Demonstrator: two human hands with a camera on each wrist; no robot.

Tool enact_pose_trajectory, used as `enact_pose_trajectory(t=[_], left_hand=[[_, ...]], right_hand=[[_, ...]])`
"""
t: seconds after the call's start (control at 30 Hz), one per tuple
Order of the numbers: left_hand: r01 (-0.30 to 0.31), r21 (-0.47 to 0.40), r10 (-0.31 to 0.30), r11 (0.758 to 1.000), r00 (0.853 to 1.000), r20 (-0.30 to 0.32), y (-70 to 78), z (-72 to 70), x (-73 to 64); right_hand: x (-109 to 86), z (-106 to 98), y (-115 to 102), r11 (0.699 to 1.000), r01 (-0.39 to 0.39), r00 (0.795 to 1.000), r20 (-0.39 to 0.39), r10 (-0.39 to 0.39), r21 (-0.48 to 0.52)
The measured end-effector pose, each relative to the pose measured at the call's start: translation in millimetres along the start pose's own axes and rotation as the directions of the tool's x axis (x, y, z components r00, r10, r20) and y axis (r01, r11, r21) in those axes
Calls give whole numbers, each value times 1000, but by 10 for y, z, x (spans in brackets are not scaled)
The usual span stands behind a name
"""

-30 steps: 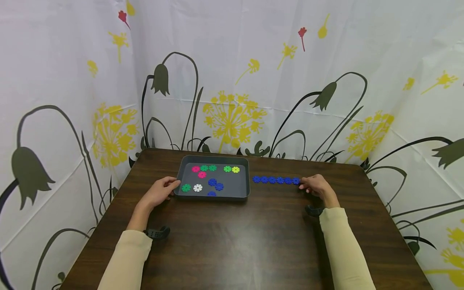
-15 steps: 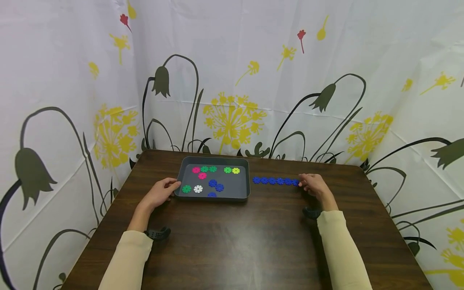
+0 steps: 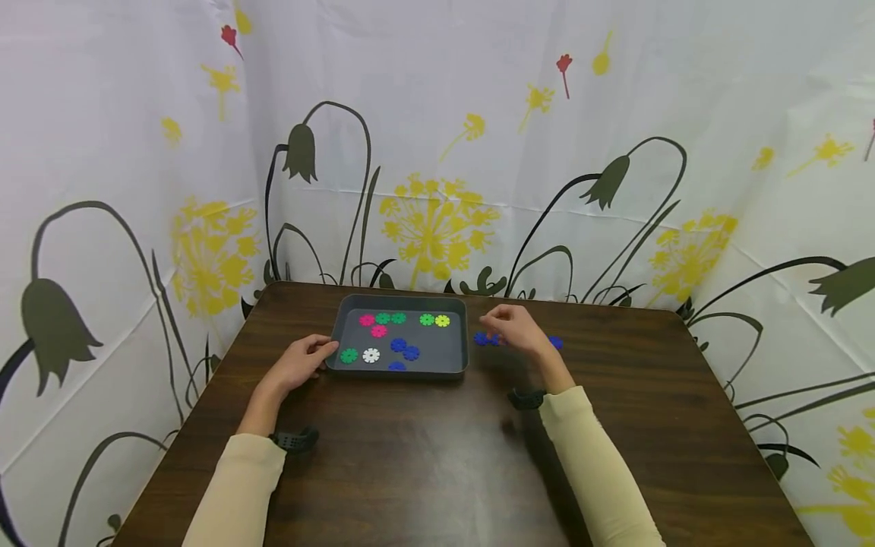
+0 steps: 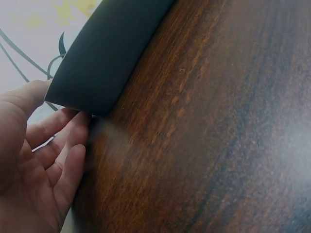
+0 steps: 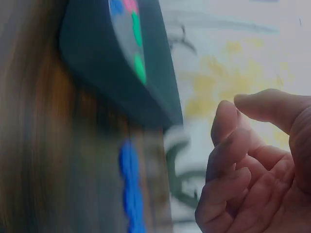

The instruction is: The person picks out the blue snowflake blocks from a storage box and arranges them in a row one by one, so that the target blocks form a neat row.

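Note:
My left hand (image 3: 297, 363) holds the near left corner of a dark grey tray (image 3: 437, 351). In the left wrist view its thumb lies at the rim and the fingers are under the tray wall (image 4: 104, 58). Notched plastic discs lie in the tray: pink (image 3: 379, 331), green (image 3: 349, 355), yellow (image 3: 443, 321), white (image 3: 371, 355) and blue (image 3: 411, 353). Right of the tray, a row of blue discs (image 3: 557, 343) lies on the table, partly hidden by my right hand (image 3: 521, 332). That hand hovers above the row, fingers loosely bent, nothing visible between them.
The dark wooden table (image 3: 410, 456) extends toward me and to the right. A white curtain (image 3: 424, 91) printed with flowers hangs behind and on both sides. Each wrist carries a dark band (image 3: 295, 441).
My right hand has moved left from the right end of the blue row toward the tray, now above the row's left part. My left hand stays at the tray corner.

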State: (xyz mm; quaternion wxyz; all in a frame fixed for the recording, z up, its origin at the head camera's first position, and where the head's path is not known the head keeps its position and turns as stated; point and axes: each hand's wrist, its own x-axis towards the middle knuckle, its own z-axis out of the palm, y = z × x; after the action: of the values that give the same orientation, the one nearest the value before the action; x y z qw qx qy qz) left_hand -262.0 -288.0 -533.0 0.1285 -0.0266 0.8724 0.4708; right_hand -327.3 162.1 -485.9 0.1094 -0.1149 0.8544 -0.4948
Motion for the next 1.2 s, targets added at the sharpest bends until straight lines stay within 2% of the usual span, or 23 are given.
enact_pose_trajectory(t=[0.1, 0.23, 0.43, 0.6, 0.7, 0.9, 1.07, 1.2], left_hand=[[-3, -4, 3, 1000, 1000, 2, 4, -3, -10], [-7, -4, 7, 1000, 1000, 2, 18, 1, -19], [-11, -3, 11, 1000, 1000, 1, 8, 20, -13], [-7, -3, 7, 1000, 1000, -10, -29, 21, 15], [-6, -2, 6, 1000, 1000, -12, -35, 10, 5], [-6, -5, 6, 1000, 1000, -10, -34, -7, -31], [-5, -10, 5, 1000, 1000, -13, -23, -10, -36], [-4, -4, 4, 1000, 1000, -14, -9, -5, -35]], right_hand=[[63, 267, -186, 998, 56, 998, 40, -55, -9], [132, 570, -323, 996, 86, 993, 81, -86, 0], [231, 933, -360, 997, 81, 989, 123, -81, 10], [349, 1173, -366, 996, 68, 989, 137, -59, -64], [400, 1288, -359, 988, 46, 992, 122, -28, -146], [422, 1452, -326, 947, -30, 997, 59, 51, -321], [409, 1495, -342, 926, -89, 995, 9, 99, -367], [391, 1490, -359, 921, -94, 995, -4, 100, -378]])
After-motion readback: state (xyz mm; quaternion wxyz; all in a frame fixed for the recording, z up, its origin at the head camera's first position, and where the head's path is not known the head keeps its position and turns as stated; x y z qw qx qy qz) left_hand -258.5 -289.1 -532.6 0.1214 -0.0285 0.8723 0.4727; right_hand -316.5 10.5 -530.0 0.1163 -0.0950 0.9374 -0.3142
